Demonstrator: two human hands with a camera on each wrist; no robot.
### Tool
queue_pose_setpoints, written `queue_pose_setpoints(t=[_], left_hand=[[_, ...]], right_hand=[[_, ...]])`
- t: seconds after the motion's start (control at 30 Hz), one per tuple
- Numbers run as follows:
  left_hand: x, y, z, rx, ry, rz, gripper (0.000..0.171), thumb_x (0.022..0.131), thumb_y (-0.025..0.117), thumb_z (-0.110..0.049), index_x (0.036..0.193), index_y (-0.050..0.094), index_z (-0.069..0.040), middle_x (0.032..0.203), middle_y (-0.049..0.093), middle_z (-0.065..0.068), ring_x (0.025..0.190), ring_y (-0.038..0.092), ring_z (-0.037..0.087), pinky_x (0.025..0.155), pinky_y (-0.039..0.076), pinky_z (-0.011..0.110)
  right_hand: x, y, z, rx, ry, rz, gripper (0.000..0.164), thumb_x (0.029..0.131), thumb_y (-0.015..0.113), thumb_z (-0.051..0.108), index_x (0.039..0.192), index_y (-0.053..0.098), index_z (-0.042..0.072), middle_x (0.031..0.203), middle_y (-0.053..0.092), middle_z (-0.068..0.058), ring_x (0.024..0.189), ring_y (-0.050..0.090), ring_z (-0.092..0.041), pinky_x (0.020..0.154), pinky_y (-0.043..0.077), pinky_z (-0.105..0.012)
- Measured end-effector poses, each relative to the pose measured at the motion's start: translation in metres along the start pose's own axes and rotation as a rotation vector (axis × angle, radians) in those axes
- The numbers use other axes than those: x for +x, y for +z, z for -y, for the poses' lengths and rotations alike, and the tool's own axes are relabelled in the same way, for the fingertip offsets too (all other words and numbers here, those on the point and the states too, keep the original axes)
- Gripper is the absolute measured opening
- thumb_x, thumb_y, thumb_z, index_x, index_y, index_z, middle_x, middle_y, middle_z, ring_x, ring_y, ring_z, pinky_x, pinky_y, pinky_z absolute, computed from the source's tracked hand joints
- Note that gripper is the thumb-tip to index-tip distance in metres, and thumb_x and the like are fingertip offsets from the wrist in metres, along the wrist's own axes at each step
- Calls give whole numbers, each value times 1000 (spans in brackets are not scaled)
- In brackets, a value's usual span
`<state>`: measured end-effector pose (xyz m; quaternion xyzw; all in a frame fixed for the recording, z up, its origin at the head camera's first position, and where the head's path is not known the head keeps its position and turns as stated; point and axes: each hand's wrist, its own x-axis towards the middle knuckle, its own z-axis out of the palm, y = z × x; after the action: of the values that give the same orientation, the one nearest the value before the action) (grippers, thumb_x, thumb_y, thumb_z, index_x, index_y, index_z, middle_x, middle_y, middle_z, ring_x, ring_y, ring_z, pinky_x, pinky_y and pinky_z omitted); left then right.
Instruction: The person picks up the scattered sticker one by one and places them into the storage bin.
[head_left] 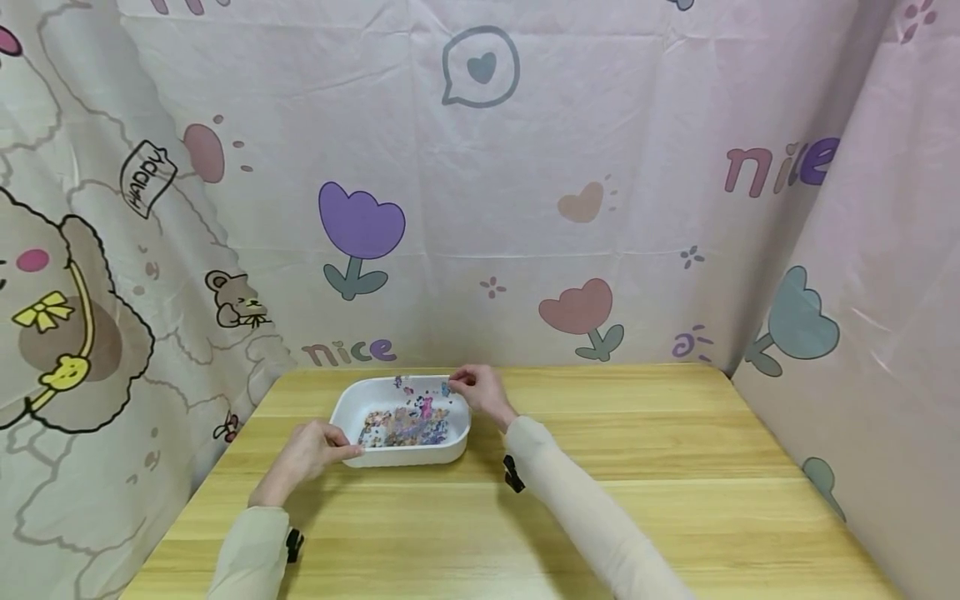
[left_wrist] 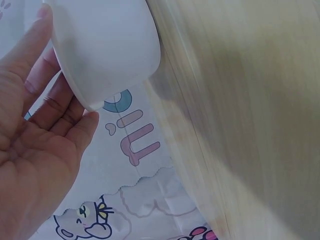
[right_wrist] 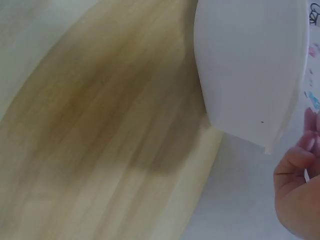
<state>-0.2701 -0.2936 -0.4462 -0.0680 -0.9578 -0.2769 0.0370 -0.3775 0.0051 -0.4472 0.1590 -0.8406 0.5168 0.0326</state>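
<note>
A white plastic tub [head_left: 405, 456] stands on the wooden table, strewn inside with many small colourful flat pieces [head_left: 405, 427]. Several brighter sticker-like bits, one of them pink [head_left: 426, 407], show on its far inner side. My left hand [head_left: 315, 450] grips the near left corner of the tub; in the left wrist view the thumb lies along the rim and the fingers curl behind it. Over the far right corner, my right hand [head_left: 480, 390] has thumb and fingertips drawn together at a small blue sticker-like piece [head_left: 446, 389]. The right wrist view cuts off part of that hand.
The wooden table [head_left: 637, 500] extends right of the tub and toward me. Behind it hangs a pale printed curtain [head_left: 480, 167], with further curtain on the left and right sides. A black strap piece [head_left: 513, 473] sits at the right wrist.
</note>
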Motion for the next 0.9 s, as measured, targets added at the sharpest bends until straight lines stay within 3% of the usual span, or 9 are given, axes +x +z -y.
queue_pose_setpoints(t=[0.3, 0.7, 0.9], left_hand=[[-1, 0, -2, -2, -10, 1, 22, 80, 81, -34, 71, 74, -15, 76, 63, -1, 70, 48, 15, 60, 38, 26], [-2, -2, -2, -7, -21, 6, 22, 79, 81, -35, 72, 74, -16, 77, 64, -1, 71, 48, 15, 62, 39, 27], [-3, 0, -3, -15, -19, 5, 20, 80, 81, -32, 72, 74, -15, 76, 64, -1, 71, 48, 15, 61, 38, 26]], right_hand=[[2, 6, -2, -108, -4, 75, 13, 97, 60, 9, 101, 72, 6, 92, 70, -6, 78, 60, -12, 69, 51, -24], [3, 13, -1, -346, -86, 97, 11, 95, 62, 7, 98, 73, 6, 94, 71, -6, 85, 63, -16, 77, 53, -28], [2, 13, -1, -375, -104, 90, 11, 94, 63, 5, 97, 74, 5, 95, 72, -7, 88, 65, -18, 80, 54, -29]])
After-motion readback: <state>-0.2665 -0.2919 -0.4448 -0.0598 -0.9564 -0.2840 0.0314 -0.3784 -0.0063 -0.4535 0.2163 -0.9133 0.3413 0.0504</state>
